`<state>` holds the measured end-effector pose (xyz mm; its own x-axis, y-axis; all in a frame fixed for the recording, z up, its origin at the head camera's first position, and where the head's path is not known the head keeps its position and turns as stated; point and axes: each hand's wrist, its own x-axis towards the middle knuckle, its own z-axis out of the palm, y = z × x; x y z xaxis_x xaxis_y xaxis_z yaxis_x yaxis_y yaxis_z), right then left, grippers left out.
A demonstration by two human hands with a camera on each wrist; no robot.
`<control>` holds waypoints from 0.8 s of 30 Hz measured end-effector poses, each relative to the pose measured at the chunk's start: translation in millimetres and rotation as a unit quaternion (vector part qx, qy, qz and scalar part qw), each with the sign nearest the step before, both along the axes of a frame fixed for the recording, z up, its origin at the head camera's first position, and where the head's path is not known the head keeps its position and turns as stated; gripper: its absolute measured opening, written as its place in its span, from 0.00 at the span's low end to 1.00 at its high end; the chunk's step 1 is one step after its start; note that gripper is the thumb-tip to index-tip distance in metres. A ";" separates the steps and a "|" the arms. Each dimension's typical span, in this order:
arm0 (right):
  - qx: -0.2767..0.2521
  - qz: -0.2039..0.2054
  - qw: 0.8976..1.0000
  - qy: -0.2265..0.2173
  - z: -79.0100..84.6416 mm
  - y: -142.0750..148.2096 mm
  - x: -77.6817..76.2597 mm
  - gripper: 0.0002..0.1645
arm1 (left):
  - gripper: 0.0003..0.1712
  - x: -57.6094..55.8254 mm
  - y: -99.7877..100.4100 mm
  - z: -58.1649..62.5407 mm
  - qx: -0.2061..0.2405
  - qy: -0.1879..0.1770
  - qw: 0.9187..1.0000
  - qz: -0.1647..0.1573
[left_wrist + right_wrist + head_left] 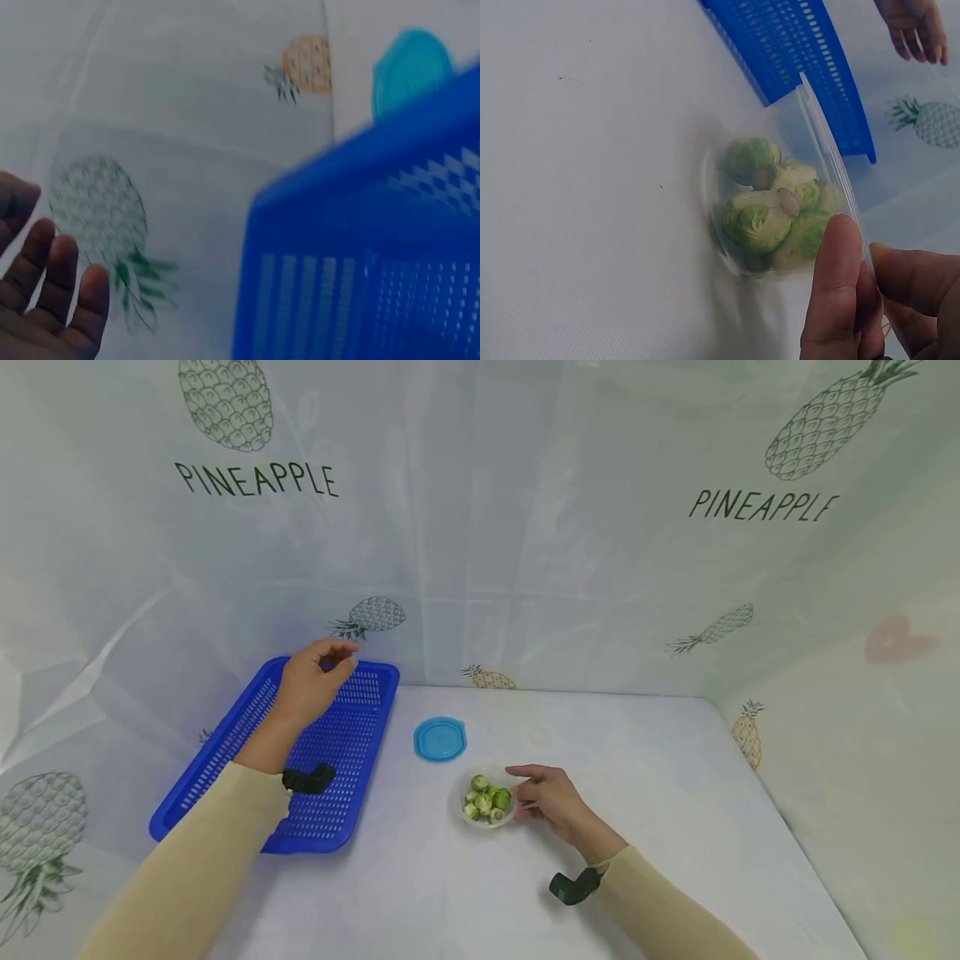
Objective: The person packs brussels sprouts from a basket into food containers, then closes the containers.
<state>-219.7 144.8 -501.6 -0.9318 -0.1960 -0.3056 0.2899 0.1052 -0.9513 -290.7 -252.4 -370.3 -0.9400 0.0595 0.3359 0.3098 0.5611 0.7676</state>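
Note:
A clear plastic bowl [721, 259] of Brussels sprouts [483, 802] stands on the white table. My right hand [551, 797] pinches its rim from the right side, and in the right wrist view the fingers [832, 281] lie against the bowl's wall. My left hand [311, 681] is raised over the far part of a blue plastic basket [330, 810], its fingers loosely bent and holding nothing. The basket shows only holes and bare mesh where it is visible; my left arm hides part of it.
A light blue lid [440, 739] lies flat on the table between basket and bowl, a little farther back. Behind the table hangs a pale sheet [555, 552] printed with pineapples, which also runs along the left and right sides.

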 end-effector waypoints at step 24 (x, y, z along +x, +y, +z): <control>-0.003 0.005 1.000 -0.003 -0.3 1.4 -1.6 0.32 | 0.27 -48.2 -92.3 -66.0 -0.059 -0.094 0.994 0.001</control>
